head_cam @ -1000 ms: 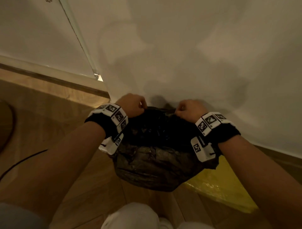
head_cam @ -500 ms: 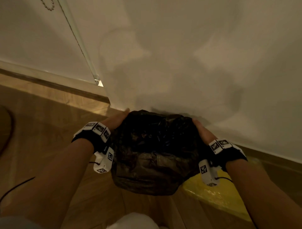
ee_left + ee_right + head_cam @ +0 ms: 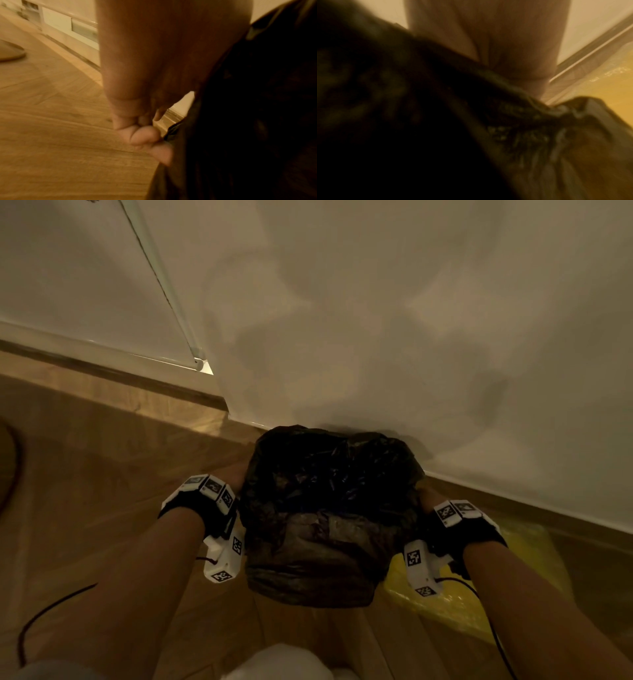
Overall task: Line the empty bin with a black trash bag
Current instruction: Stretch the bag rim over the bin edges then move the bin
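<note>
Bin standing on the wooden floor [image 3: 102,508], pushed close against the white wall [image 3: 411,337], almost wholly wrapped by the black trash bag [image 3: 329,491]; the bin's own surface is not showing anywhere, only its boxy outline under the plastic. Bag mouth is lying folded outward and down over the rim, so the overhang is hanging as a skirt on the near face, crumpled and slack. Left hand [image 3: 236,477] is working low on the bag's left side; in the left wrist view its fingers [image 3: 144,135] are curling tight, seemingly pinching a fold of the plastic edge, probably to drag the skirt down and take slack out. Right hand [image 3: 426,499] is sitting against the bag's right side, mostly hidden behind plastic; the right wrist view is blurred and dark, so whether its fingers are gripping or just pressing flat cannot be told. Hands placed on opposite sides likely so the pull is even and the liner is not sliding off one side. A yellow plastic sheet [image 3: 479,594] is lying on the floor just right of the bin. Judgement: lining nearly finished, snugging stage.
</note>
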